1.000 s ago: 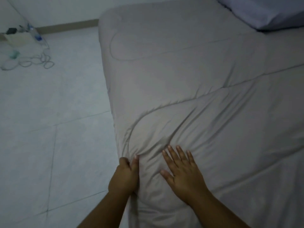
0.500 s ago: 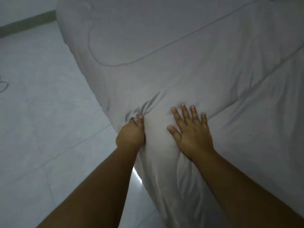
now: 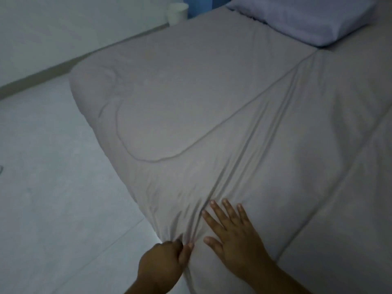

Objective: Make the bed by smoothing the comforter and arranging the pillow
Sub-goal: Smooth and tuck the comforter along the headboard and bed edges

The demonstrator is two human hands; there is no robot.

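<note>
pillow on comforter, far right corner

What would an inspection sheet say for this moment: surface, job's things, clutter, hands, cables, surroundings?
surface: comforter spread out, with creases fanning away from the near edge.
job's things: pillow lies flat at the far right.
clutter: white container at the far wall.
hands: left hand pinches the comforter's near edge; right hand rests flat on top, fingers spread.
cables: nothing clearly seen.
surroundings: tiled floor on the left, baseboard along the wall.
</note>
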